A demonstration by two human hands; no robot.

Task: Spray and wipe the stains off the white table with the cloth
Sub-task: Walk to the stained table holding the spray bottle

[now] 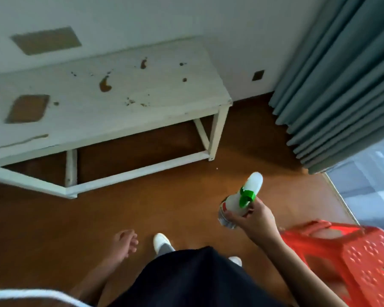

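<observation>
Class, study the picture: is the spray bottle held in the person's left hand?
No, the right hand grips the spray bottle over the floor, while the left hand hangs with loose fingers and holds nothing.

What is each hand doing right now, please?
Left hand: open, empty.
Right hand: holding the spray bottle.
</observation>
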